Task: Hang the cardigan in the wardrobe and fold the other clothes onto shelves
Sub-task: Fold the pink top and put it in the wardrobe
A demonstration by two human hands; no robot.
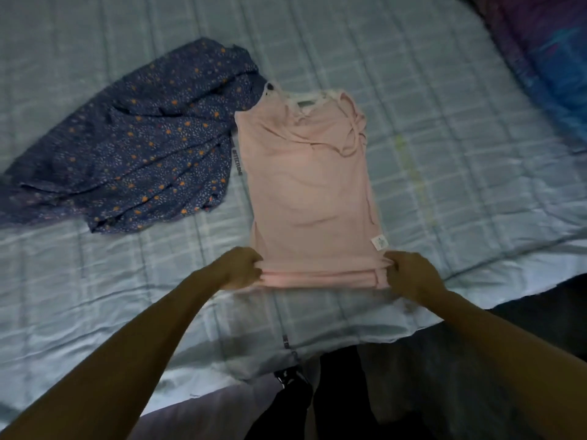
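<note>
**A:** What were the fingers [254, 260] doing?

**B:** Those of the left hand [241, 268] were curled round the near left corner of the pink top [311, 192], pinching its hem. The right hand [409, 274] gripped the near right corner the same way. Between the two hands the hem was bunched into a doubled band.

**A:** And where was the top itself?

**B:** It lay flat on the bed [460, 138], stretched lengthwise away from the person. The hem was at the near end, close to the bed's edge. The thin straps and pale neckline trim were at the far end. A small white label [379, 241] showed on its right side, just beyond the right hand.

**A:** Was anything next to it?

**B:** A dark blue garment [133, 147] with orange and white specks lay crumpled to the left. Its far part reached up to the top's far left corner, while its near part lay apart from the top. A narrow lettered strap [236, 160] ran along the top's left edge between the two. I could not read the print.

**A:** And further out?

**B:** The bed had a pale blue checked quilt. A dark purple and blue cover [546, 58], blurred, lay at its far right corner.
</note>
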